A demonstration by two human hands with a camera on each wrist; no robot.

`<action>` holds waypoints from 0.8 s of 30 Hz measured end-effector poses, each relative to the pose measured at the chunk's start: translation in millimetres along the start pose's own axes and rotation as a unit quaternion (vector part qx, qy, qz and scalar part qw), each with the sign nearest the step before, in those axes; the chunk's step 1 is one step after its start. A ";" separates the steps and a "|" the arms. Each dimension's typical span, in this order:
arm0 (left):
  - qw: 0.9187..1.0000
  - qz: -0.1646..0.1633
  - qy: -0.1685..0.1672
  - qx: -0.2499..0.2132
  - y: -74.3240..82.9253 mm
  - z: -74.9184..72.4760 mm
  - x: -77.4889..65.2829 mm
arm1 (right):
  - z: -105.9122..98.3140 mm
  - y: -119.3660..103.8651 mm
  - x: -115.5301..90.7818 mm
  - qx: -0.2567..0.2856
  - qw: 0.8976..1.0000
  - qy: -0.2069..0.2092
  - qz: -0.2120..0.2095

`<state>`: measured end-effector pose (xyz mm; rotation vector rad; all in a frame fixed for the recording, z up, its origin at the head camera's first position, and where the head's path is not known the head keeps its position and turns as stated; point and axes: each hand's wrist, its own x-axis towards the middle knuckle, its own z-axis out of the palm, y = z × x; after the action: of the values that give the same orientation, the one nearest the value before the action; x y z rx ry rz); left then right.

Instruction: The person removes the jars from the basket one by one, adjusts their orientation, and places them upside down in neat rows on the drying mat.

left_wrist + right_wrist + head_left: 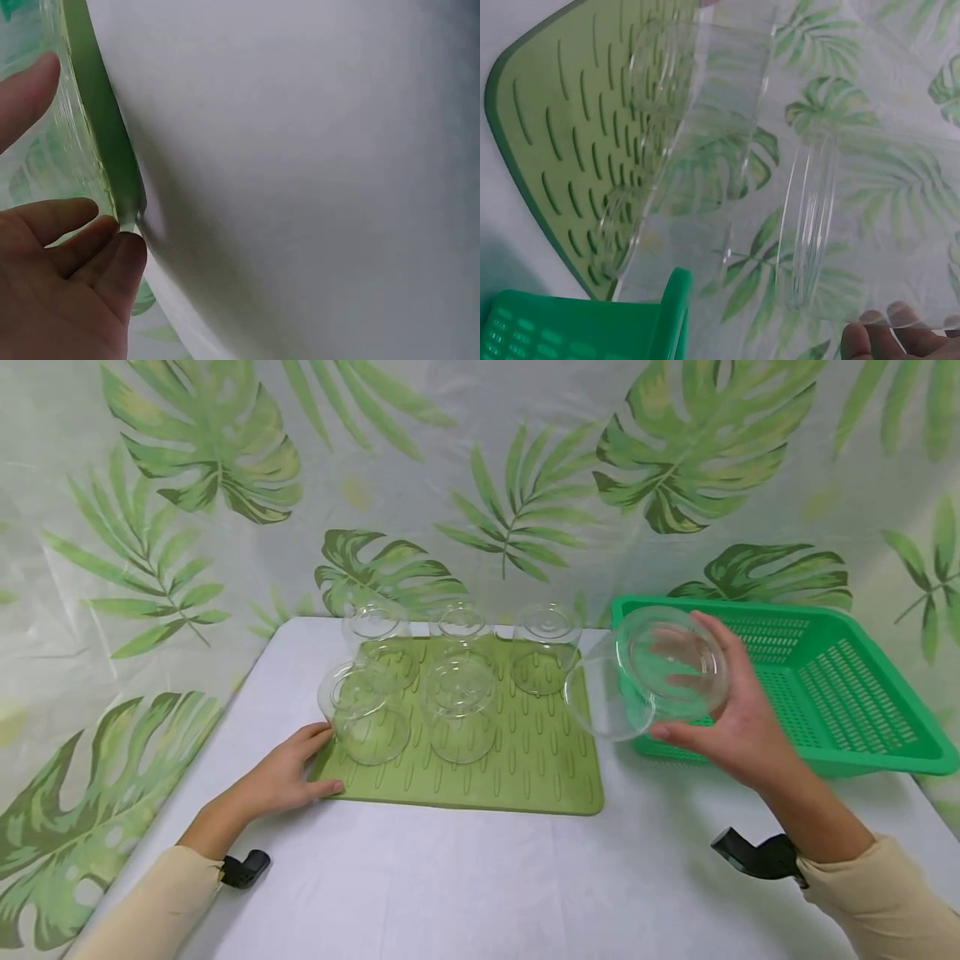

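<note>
My right hand [742, 727] grips a clear glass cup [667, 664] from its right side, tilted in the air between the mat and the basket. In the right wrist view, the fingertips [907, 337] press against the cup's wall. Several similar clear cups [461, 718] stand in two rows on a green ridged drying mat [540, 777]. My left hand [281, 777] rests at the mat's left edge, thumb and fingers spread, near the front left cup [371, 727]. In the left wrist view, its fingertips [124, 259] touch the mat's side.
A green plastic basket [862, 752] with slotted walls sits at the right, partly behind the raised cup. White cloth [465, 877] covers the table. A leaf-patterned sheet [517, 493] hangs behind. Both wrists carry black camera mounts [757, 856].
</note>
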<state>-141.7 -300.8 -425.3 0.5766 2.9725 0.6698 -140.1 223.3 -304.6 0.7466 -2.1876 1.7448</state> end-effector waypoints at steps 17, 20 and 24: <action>0.999 0.010 -0.046 0.001 3.0 0.6 6.6 | 21.6 5.5 12.9 -0.143 0.988 -0.057 0.024; 0.999 0.013 -0.050 0.002 4.0 0.2 6.7 | 24.5 7.0 14.2 -0.143 0.987 -0.065 0.029; 0.999 0.015 -0.051 0.007 4.2 -0.1 6.7 | 28.2 9.3 15.3 -0.138 0.987 -0.077 0.040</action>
<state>-146.5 -294.9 -423.1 0.6383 2.8823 0.6034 -154.4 194.0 -312.1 0.7541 -2.5256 1.4158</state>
